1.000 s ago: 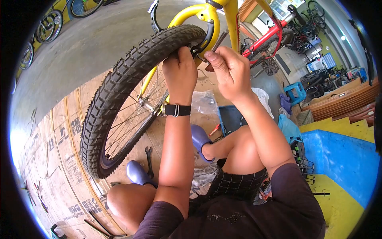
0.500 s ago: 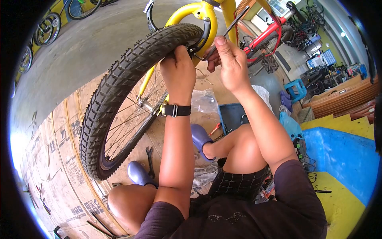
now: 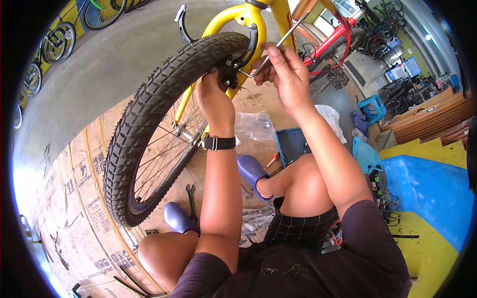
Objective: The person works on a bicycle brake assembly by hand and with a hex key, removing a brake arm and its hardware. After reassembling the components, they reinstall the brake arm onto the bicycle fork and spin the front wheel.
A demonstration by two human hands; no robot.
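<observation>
A bicycle's front wheel with a knobbly black tyre stands in a yellow fork. My left hand is curled at the tyre's inner side, beside the rim brake; its fingertips are partly hidden behind the tyre, and what they grip does not show. In my right hand is a silver L-shaped hex key, its long arm pointing up and right. The key's short bent end reaches to the brake's bolt area; whether it sits in the bolt is too small to tell. Another black brake arm stands across the tyre.
Flattened cardboard covers the floor beneath the wheel. A spanner lies by my purple clog. Past my other foot are a blue tray and a clear plastic bag. A red bicycle frame stands behind.
My left hand has shifted down and left, uncovering more of the brake. The hex key has turned in my right hand, and its bent end now shows at the brake.
</observation>
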